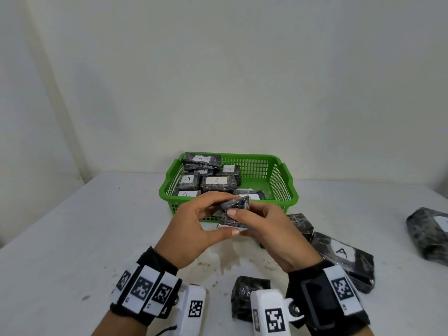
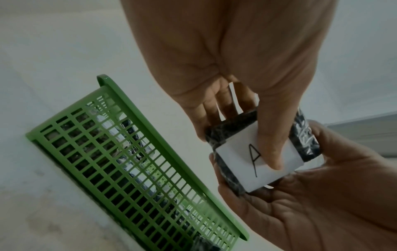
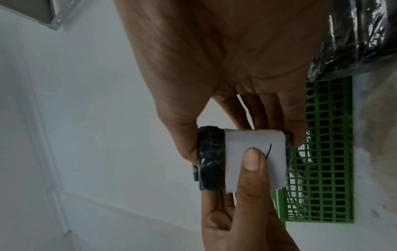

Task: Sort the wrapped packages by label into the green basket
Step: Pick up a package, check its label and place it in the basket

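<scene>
Black plastic film wraps the small package (image 1: 236,212) that both hands hold above the table (image 1: 72,238), just in front of the green basket (image 1: 281,175). The left hand (image 1: 191,229) curls round it, thumb pressed on the white label (image 2: 255,163), which reads "A". The right hand (image 1: 274,234) pinches the opposite side, fingers behind and thumb in front. Inside the basket lie several wrapped packages (image 1: 217,181) labelled "A". Loose on the table sit an A-labelled package (image 1: 344,258), another at the far right (image 1: 429,231) and a dark one (image 1: 244,292) near the wrists, its label apparently hidden.
</scene>
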A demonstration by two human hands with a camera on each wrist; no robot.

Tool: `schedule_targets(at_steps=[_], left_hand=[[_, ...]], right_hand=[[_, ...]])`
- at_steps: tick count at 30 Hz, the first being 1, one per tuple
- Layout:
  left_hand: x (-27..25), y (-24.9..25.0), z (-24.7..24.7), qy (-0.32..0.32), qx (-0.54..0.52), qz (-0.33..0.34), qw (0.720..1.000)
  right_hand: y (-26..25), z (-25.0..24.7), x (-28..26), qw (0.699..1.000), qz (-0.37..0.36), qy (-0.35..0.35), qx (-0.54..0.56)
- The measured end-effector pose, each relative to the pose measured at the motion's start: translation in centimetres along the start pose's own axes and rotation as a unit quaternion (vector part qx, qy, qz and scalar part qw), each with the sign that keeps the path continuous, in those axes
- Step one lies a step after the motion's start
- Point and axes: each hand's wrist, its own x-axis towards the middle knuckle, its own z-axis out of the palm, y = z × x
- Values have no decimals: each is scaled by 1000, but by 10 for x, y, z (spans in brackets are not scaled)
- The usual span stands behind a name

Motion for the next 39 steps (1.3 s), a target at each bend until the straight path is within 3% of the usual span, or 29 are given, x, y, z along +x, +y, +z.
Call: schedule_targets(at_steps=[7,20,26,29,32,35,39], left_hand=[[0,1,-5,11,-5,-6,1000],[0,2,-2,-2,28,-5,1000],[0,2,-2,19,-2,-7,1000],[1,2,-6,10,6,3,1000],[1,-1,-10,-8,-26,-38,999],[2,-1,-13,-7,-96,-108,990],[2,1,-12,2,-107,-108,988]], right_hand=[[-4,-2,-1,999,20,-26,31],[-1,1,-1,999,5,36,-23],[-4,-6,0,998,45,-27,34],[0,-9,2,997,37,-15,61],[2,-14,5,999,4,17,45],[2,-16,5,999,-18,0,50],[0,-15,2,998,-21,-27,51]])
